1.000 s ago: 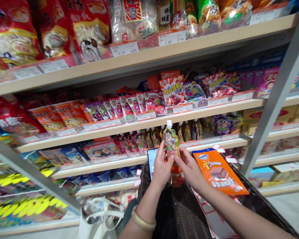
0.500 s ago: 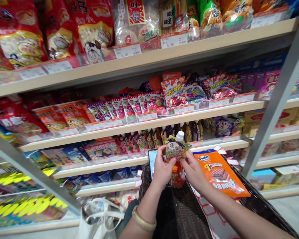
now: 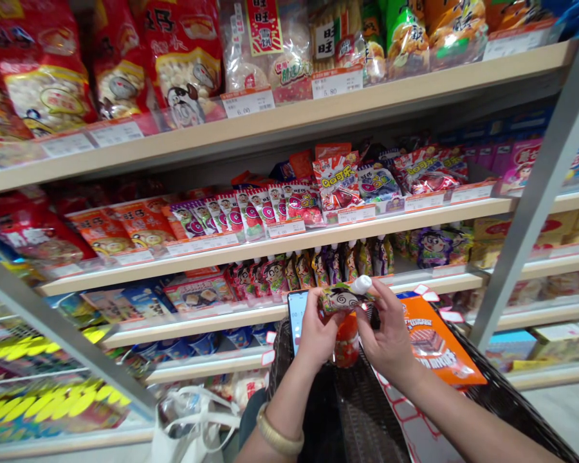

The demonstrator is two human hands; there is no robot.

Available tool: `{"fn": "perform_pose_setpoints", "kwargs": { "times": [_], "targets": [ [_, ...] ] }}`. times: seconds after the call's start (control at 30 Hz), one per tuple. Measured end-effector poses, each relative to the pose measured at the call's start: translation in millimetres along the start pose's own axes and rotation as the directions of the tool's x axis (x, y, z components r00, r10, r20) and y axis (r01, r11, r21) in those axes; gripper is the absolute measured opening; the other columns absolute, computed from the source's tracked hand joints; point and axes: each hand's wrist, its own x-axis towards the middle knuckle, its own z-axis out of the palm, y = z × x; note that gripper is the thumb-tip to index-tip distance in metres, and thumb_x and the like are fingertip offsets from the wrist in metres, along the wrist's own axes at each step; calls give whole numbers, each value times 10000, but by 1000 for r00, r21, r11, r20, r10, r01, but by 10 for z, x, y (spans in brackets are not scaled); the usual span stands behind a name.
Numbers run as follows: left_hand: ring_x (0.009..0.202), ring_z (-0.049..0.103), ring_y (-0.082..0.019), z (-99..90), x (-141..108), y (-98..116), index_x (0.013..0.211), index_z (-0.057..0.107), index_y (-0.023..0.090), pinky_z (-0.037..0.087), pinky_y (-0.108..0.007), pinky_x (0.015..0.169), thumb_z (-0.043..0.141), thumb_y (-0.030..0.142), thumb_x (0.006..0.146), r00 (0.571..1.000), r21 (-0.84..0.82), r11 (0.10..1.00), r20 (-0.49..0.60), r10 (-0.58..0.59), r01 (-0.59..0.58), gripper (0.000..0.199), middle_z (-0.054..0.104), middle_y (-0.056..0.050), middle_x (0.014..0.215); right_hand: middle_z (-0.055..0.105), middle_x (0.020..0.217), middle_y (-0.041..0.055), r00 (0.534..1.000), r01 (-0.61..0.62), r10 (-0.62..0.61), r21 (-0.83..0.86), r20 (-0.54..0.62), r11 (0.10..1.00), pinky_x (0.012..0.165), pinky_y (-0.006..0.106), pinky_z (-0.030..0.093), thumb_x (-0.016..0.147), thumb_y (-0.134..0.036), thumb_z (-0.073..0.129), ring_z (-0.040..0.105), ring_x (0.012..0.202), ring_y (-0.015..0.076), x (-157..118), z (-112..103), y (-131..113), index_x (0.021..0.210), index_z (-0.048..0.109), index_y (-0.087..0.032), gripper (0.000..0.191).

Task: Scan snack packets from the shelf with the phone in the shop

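Note:
Between my two hands is a spouted drink pouch (image 3: pixel 342 298) with a cartoon face and a white cap, tilted so its cap leans to the right. My left hand (image 3: pixel 320 328) is closed on the pouch's left side, thumb in front. My right hand (image 3: pixel 385 328) grips its right side near the cap, fingers bent around it. Just below the pouch stands a jar (image 3: pixel 346 344) with an orange-red lid. A lit phone (image 3: pixel 296 318) is behind my left hand, and an orange Ovaltine bag (image 3: pixel 439 347) lies beyond my right hand, partly covered by it.
A dark woven basket (image 3: pixel 367 411) is under my hands. Ahead are shelves with snack bags; similar pouches (image 3: pixel 318 265) stand in a row on a lower shelf (image 3: pixel 251 325). A slanted metal post (image 3: pixel 535 186) rises at right. A white tote bag (image 3: pixel 193 418) sits low at left.
The pouch has tipped from upright, its cap moving down and to the right. My right hand has shifted up and right, toward the cap, covering more of the orange bag.

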Motion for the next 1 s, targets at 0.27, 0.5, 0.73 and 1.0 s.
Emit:
{"fn": "perform_pose_setpoints", "kwargs": {
  "times": [0.27,0.5,0.73,1.0],
  "targets": [
    [910,624,-175,-9,-2,-4,966,522,218,473,-273,848,739,216,725,1000,-10,1000,9,-6,6,325,655,-11,941,607,1250,65,995,94,-94,-11,20,995,959,465,576,906,-46,508,621,1178,244,50,-34,3,1485,298,-380,700],
    [940,627,-184,-22,1,-31,1009,527,213,471,-279,861,751,268,743,1000,-33,999,23,1,0,352,656,-27,983,631,1201,58,991,134,-134,-9,15,991,957,488,567,895,-42,511,639,1148,248,49,-38,6,1428,350,-374,648],
    [937,622,-183,-12,-3,-18,997,527,210,463,-274,853,749,255,736,1000,-15,1000,12,-1,1,345,657,-27,977,608,1220,63,997,83,-83,-2,-7,997,966,421,550,893,-50,524,627,1140,222,33,-13,-16,1437,337,-354,651],
    [898,602,-167,19,42,-20,950,484,215,475,-283,839,729,222,715,995,-25,999,-100,26,-29,339,614,-3,933,646,1159,99,952,-250,250,-26,179,968,936,429,526,899,-192,526,632,1086,245,312,-67,-157,1222,511,-234,326]
  ]
}}
